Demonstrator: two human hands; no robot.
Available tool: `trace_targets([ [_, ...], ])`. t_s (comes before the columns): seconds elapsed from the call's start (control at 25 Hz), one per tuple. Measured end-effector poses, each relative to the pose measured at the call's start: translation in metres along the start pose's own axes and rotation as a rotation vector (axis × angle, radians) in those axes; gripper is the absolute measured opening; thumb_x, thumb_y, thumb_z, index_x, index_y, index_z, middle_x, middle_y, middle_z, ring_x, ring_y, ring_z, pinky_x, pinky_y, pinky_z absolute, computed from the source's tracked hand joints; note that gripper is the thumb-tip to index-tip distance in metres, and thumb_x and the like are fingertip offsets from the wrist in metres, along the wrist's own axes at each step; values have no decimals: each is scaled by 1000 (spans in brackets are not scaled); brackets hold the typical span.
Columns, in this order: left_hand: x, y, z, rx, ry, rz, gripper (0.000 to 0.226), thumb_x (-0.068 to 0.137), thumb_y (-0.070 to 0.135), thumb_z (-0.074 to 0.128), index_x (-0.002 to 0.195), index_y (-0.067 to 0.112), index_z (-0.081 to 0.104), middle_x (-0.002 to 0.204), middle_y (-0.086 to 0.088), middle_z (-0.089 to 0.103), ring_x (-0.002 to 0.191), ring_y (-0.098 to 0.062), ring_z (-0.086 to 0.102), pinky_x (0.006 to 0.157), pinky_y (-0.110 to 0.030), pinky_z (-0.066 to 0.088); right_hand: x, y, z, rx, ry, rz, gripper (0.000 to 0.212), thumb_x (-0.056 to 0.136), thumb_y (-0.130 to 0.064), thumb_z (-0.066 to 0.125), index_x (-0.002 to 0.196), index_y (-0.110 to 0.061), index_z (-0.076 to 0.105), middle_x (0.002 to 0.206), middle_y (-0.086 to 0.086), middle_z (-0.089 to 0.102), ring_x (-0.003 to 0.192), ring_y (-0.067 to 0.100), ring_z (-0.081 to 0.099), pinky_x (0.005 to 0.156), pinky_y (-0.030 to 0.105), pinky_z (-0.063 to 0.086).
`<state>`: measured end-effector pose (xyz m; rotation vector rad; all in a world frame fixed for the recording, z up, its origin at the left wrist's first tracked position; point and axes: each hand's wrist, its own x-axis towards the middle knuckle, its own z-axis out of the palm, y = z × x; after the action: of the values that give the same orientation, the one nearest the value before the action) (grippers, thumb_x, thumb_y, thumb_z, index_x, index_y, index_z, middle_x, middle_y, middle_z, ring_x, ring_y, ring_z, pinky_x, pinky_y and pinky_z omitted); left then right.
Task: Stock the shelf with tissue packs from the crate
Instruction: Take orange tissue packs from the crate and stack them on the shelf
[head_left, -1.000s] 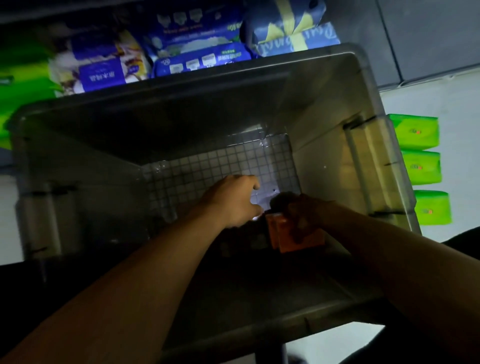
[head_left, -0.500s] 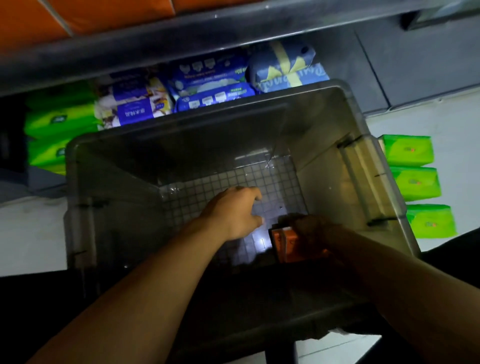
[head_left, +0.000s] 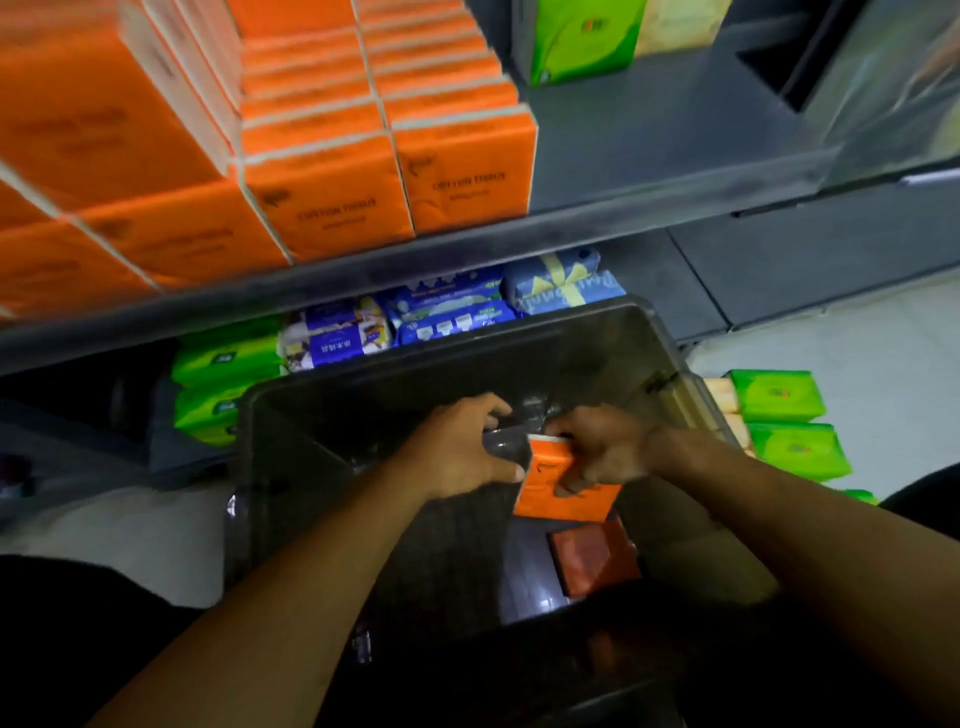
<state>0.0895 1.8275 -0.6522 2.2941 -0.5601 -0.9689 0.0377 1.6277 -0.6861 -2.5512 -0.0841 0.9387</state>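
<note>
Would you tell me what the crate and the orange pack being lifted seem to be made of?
Crate: smoky translucent plastic, probably; the floor shows through its glossy walls. Orange pack: apparently tissue in thin matte film wrap, with soft edges.

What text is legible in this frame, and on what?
"COTTON TISSUES": front of the orange packs on the shelf; the smaller line under it is blurred.
Purple pack on the lower shelf: white characters, too blurred to read.
Blue pack with yellow ribbon: script lettering, upside down, unreadable.
Green packs: small logo, too small.
Held orange pack: print unreadable.
</note>
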Motion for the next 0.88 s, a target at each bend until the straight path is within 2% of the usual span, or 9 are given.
trace_targets([
  [0.08, -6, 3, -16, -54, -21, 11, 71, 70, 23, 87, 132, 25, 53, 129, 3, 58, 106, -7, 56, 86, -25, 48, -8, -21, -36, -40, 47, -39, 41, 67, -35, 86, 97, -24, 61, 95, -5, 64, 87, 13, 60, 73, 25, 45],
  [0.2, -13, 8, -36, -175, 14, 40, 53, 72, 11, 85, 117, 22, 60, 116, 3, 66, 92, -2, 64, 81, -21, 55, -16, -50, -69, 34, 100, -117, 39, 68, -34, 85, 94, -32, 55, 92, -10, 61, 84, 10, 59, 72, 27, 44],
  [0.32, -20, 15, -55, -236, 62, 69, 39, 74, 10, 84, 106, 22, 64, 104, 3, 72, 89, -11, 71, 84, -39, 60, -19, -66, -91, 87, 111, -189, 39, 72, -32, 84, 97, -34, 54, 95, -12, 59, 88, 11, 59, 76, 27, 44],
  [0.4, -28, 22, -71, -270, 91, 93, 37, 75, 13, 83, 105, 23, 65, 102, 3, 73, 90, -11, 72, 85, -41, 59, -25, -73, -106, 127, 139, -212, 43, 73, -33, 83, 105, -33, 53, 104, -11, 59, 95, 12, 58, 81, 28, 46],
  [0.48, -39, 34, -89, -333, 144, 117, 36, 77, 13, 82, 108, 23, 65, 103, 1, 73, 92, -11, 72, 84, -38, 60, -35, -77, -122, 183, 263, -232, 53, 72, -35, 84, 112, -35, 51, 114, -9, 58, 103, 12, 58, 87, 30, 49],
  [0.56, -53, 48, -107, -435, 217, 140, 35, 80, 10, 79, 110, 21, 64, 106, 0, 73, 94, -13, 72, 80, -39, 61, -50, -81, -139, 201, 510, -259, 61, 67, -36, 87, 117, -37, 51, 119, -12, 58, 106, 7, 57, 91, 29, 50],
  [0.68, -71, 67, -137, -617, 331, 223, 34, 82, 5, 75, 112, 17, 65, 108, -3, 72, 96, -19, 72, 79, -42, 60, -74, -96, -162, 621, 768, -329, 62, 68, -19, 88, 121, -31, 57, 115, -9, 64, 100, 4, 63, 80, 20, 55],
  [0.76, -80, 79, -158, -699, 377, 281, 34, 82, 2, 74, 112, 15, 66, 108, -4, 73, 96, -21, 73, 76, -41, 61, -83, -102, -177, 970, 745, -406, 60, 70, -11, 83, 123, -24, 59, 111, 1, 70, 99, 14, 69, 76, 27, 59],
  [0.88, -93, 94, -188, -672, 409, 338, 33, 82, 1, 73, 112, 15, 65, 106, -4, 73, 95, -22, 73, 74, -40, 62, -86, -111, -196, 1162, 640, -495, 54, 74, -9, 73, 126, -16, 59, 113, 12, 72, 103, 27, 70, 87, 45, 58],
])
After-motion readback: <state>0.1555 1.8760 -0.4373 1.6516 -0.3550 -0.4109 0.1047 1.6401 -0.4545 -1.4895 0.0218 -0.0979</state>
